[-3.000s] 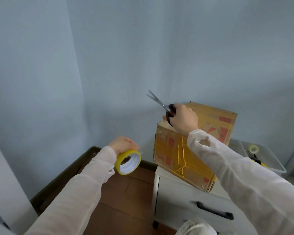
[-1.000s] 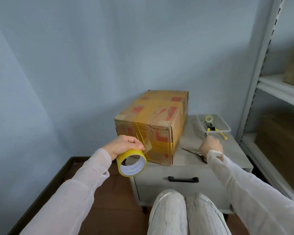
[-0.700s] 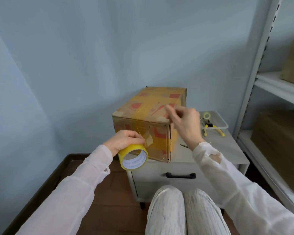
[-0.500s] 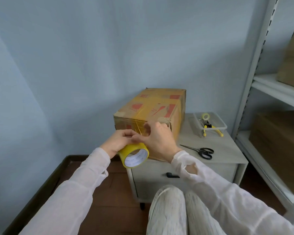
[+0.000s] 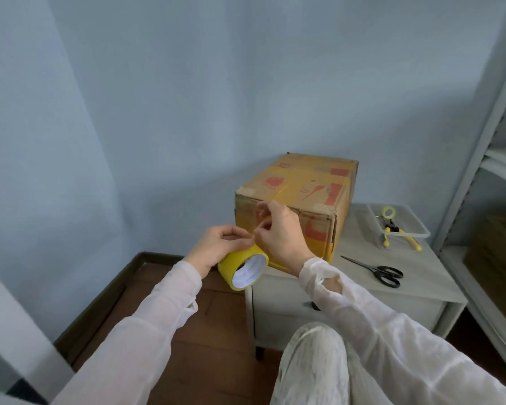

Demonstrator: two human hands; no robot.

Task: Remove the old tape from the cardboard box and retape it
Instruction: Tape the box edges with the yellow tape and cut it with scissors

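Note:
A worn cardboard box with red print and yellowish tape stands on a pale grey cabinet. In front of its near left corner my left hand grips a yellow tape roll from above. My right hand is close beside it, thumb and forefinger pinched at the roll's top edge, on what seems to be the tape's loose end. The near face of the box is partly hidden behind my right hand.
Black scissors lie on the cabinet top right of the box. A clear tray behind them holds a small tape roll and yellow-handled tools. A metal shelf rack stands at the right. My knees are below.
My right hand laid the scissors on the cabinet, then came across to the tape roll in my left hand. The view has swung right, then a little left.

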